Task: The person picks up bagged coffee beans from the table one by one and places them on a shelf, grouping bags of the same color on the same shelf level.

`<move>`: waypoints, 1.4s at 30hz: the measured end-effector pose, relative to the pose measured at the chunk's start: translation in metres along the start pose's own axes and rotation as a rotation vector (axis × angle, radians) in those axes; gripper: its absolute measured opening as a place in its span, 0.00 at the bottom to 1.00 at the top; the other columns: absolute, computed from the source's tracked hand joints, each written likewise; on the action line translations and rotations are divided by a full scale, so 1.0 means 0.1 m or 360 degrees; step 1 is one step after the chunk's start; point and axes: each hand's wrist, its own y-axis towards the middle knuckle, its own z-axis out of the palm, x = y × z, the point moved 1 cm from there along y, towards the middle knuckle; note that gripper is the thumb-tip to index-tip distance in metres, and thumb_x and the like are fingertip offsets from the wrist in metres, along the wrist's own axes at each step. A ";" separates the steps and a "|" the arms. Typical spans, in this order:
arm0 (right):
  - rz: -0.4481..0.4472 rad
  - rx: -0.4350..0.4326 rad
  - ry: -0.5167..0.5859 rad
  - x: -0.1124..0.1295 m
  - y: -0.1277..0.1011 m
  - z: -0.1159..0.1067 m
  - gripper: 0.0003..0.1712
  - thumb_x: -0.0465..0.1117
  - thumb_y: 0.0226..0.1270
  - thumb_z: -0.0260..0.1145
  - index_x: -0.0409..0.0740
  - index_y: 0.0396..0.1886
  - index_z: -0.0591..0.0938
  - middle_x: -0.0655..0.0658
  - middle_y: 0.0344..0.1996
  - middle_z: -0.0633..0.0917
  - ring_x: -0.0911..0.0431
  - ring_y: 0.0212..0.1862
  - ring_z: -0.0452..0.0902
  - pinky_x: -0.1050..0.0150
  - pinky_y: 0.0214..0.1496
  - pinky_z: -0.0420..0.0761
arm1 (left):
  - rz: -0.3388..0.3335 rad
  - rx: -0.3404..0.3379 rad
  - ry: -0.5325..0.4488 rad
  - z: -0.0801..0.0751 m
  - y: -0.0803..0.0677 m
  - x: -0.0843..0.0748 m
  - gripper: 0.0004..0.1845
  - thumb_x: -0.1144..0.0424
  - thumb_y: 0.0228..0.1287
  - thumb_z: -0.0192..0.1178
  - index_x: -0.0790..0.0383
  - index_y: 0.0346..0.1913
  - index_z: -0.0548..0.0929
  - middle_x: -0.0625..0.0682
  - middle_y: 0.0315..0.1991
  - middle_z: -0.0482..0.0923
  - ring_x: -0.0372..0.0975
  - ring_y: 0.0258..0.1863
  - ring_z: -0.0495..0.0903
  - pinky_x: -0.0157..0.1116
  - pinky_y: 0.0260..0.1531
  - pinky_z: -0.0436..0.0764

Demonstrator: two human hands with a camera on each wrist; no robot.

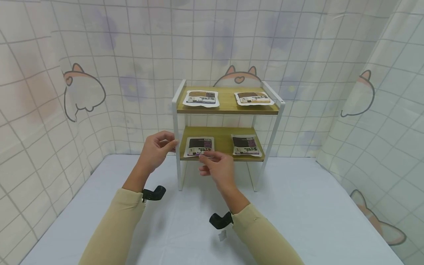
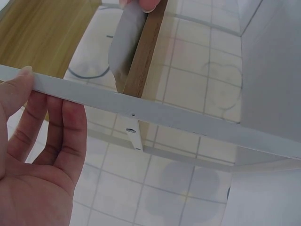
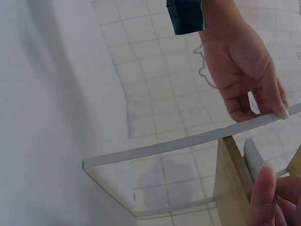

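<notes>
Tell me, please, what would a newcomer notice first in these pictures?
First, the two-tier shelf with a white frame and wooden boards, standing on the white table, with two flat packets on each board. Next, the left hand grips its front left post while the right hand pinches the lower left packet.

Two flat white packets with brown labels (image 1: 201, 98) (image 1: 253, 98) lie on the far top wooden shelf, left and right. A dark-labelled packet (image 1: 245, 145) lies right on the lower shelf. A checked cat-print curtain (image 1: 82, 92) surrounds the white tabletop (image 1: 314, 213).

Staged recording booth: cat-print tiled curtain (image 1: 82, 92) walls around a white table (image 1: 298, 206)
</notes>
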 end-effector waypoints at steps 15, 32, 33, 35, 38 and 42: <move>0.0058 -0.0026 -0.0016 0.01 -0.01 0.06 0.14 0.39 0.64 0.76 0.38 0.47 0.88 0.33 0.41 0.90 0.54 0.25 0.88 0.62 0.29 0.88 | -0.0005 0.0003 -0.0041 0.01 0.02 0.02 0.13 0.61 0.73 0.64 0.69 0.50 0.83 0.58 0.44 0.81 0.41 0.43 0.87 0.31 0.45 0.87; 0.0056 -0.0055 0.0039 0.02 0.01 0.09 0.12 0.37 0.66 0.74 0.36 0.46 0.87 0.34 0.35 0.91 0.57 0.22 0.87 0.61 0.26 0.88 | 0.0022 0.0000 -0.0028 0.00 0.01 0.02 0.13 0.61 0.73 0.64 0.68 0.51 0.83 0.53 0.43 0.81 0.40 0.43 0.88 0.31 0.45 0.87; 0.0054 -0.0050 0.0045 0.02 0.01 0.09 0.12 0.37 0.66 0.74 0.36 0.47 0.87 0.34 0.34 0.91 0.57 0.21 0.86 0.61 0.26 0.88 | 0.0025 0.0000 -0.0021 0.00 0.01 0.03 0.14 0.60 0.73 0.64 0.69 0.51 0.83 0.54 0.44 0.82 0.40 0.44 0.88 0.31 0.45 0.87; 0.0051 -0.0042 0.0061 0.03 0.00 0.09 0.12 0.36 0.66 0.73 0.35 0.47 0.87 0.35 0.33 0.91 0.57 0.21 0.86 0.61 0.26 0.88 | 0.0027 0.0001 -0.0011 0.00 0.01 0.03 0.14 0.60 0.73 0.64 0.69 0.51 0.83 0.55 0.44 0.82 0.42 0.45 0.88 0.31 0.46 0.87; 0.0052 -0.0036 0.0071 0.04 0.00 0.09 0.12 0.36 0.67 0.73 0.35 0.47 0.86 0.39 0.29 0.91 0.57 0.21 0.86 0.61 0.26 0.88 | 0.0021 0.0004 -0.0015 0.00 0.00 0.03 0.13 0.60 0.73 0.64 0.66 0.50 0.83 0.55 0.45 0.82 0.44 0.47 0.88 0.32 0.46 0.87; 0.0061 -0.0041 0.0064 0.05 0.00 0.08 0.12 0.37 0.67 0.73 0.35 0.47 0.86 0.40 0.29 0.90 0.57 0.21 0.86 0.61 0.26 0.88 | 0.0024 0.0007 -0.0034 0.01 0.01 0.03 0.11 0.61 0.73 0.64 0.65 0.50 0.84 0.55 0.45 0.82 0.43 0.46 0.88 0.33 0.46 0.88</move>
